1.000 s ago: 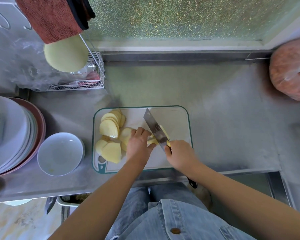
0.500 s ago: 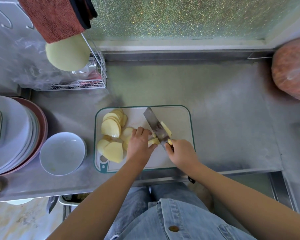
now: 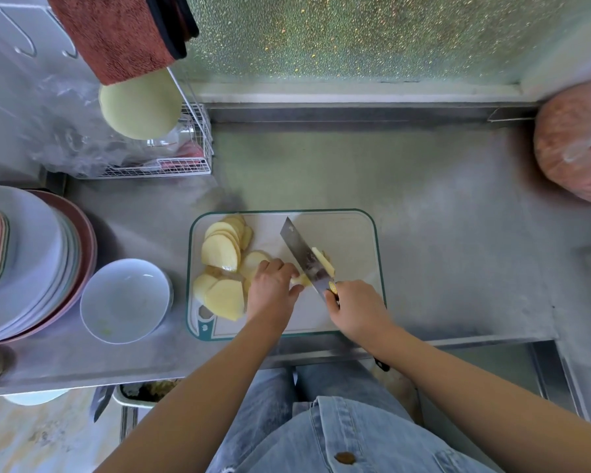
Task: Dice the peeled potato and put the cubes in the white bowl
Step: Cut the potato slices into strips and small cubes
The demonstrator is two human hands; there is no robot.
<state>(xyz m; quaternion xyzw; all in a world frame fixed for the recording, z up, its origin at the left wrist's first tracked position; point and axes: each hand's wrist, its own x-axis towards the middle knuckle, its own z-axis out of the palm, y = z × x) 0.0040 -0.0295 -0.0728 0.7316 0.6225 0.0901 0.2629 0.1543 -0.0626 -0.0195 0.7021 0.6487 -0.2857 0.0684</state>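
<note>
Stainless counter [image 3: 423,233], green-rimmed cutting board [image 3: 348,240] at its front edge. The left hand [image 3: 272,291] is on the board, knuckles up. Its fingers are curled and bunched together, tips pinning a potato piece [image 3: 299,280] down right against the blade. The right hand [image 3: 359,307] is wrapped round the cleaver [image 3: 302,256] handle with its fingers closed tight, and the handle itself is mostly hidden. The blade runs diagonally, tip toward the far left, standing over the pinned piece. Cut potato strips [image 3: 323,262] lie along the blade's right face, touching it. Potato slices [image 3: 220,254] are fanned in two piles on the left part of the board, the nearer pile just beside the left hand. The white bowl [image 3: 123,295] is on the counter just left of the board, not touching it, with a faint greenish smear inside. A plate stack [image 3: 31,261] is just beside the bowl, further left.
</note>
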